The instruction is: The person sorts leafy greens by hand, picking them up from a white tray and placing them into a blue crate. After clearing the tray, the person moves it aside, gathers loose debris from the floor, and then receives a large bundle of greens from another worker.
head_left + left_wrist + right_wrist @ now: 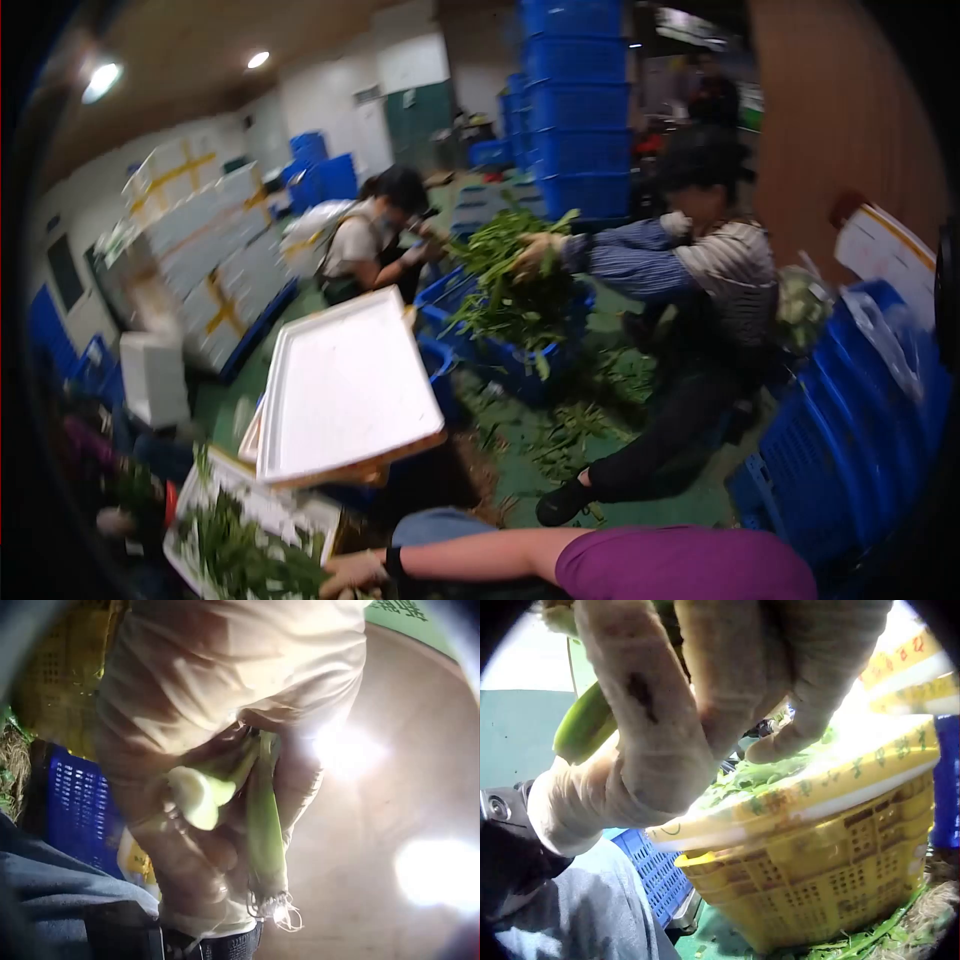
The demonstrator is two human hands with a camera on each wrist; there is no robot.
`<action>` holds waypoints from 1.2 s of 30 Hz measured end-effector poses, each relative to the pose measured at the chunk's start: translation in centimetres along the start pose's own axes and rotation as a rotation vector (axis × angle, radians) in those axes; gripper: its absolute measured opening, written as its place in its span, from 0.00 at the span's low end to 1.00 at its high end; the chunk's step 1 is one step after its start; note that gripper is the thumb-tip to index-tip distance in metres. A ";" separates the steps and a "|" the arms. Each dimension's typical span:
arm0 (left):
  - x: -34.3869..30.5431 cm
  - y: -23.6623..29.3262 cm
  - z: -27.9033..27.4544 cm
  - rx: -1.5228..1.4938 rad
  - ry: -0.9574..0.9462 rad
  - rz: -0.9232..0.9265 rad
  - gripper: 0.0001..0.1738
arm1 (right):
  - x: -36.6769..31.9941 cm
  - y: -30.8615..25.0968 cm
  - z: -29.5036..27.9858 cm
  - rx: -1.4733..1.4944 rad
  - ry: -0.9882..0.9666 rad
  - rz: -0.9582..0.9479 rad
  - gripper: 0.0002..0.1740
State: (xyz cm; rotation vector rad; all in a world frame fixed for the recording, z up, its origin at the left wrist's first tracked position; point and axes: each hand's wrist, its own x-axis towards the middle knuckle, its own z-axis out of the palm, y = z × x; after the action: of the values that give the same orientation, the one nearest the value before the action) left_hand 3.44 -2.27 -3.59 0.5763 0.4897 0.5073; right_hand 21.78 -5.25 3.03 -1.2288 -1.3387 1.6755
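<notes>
Two thick green stalks (264, 817), one ending in thin pale roots and the other in a cut whitish end, show close up in the left wrist view. My gloved left hand (232, 667) grips them from above. My gloved right hand (720, 682) has its fingers curled around greens in the right wrist view, where a green stalk end (585, 724) sticks out beside the index finger. In the head view, the right hand lies at the edge of a white foam tray (335, 520) heaped with leafy greens (240, 545); the left hand is hidden there.
A foam box with printed yellow tape (795, 799) rests on a yellow basket (817, 877). A white foam lid (350, 385) stands beyond the tray. Across from me, one person handles greens over a blue crate (450, 300); another crouches behind. Leaf scraps (575, 435) litter the green floor.
</notes>
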 end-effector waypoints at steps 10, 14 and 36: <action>-1.9 1.7 -0.1 -0.137 -0.002 0.351 0.08 | 4.9 1.4 1.2 0.377 -0.091 -0.078 0.27; -3.7 3.7 -3.1 -0.483 0.279 0.516 0.07 | 9.3 2.5 -1.0 0.290 0.096 -0.114 0.24; -2.5 3.6 -6.7 -0.384 0.609 0.622 0.07 | 23.6 0.8 -3.7 -0.933 0.388 0.138 0.23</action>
State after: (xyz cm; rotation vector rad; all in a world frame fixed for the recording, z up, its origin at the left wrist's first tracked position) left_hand -3.36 1.53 -5.57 0.1789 0.7662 1.3592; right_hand 17.15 17.11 -4.18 -2.0612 -1.8606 0.7693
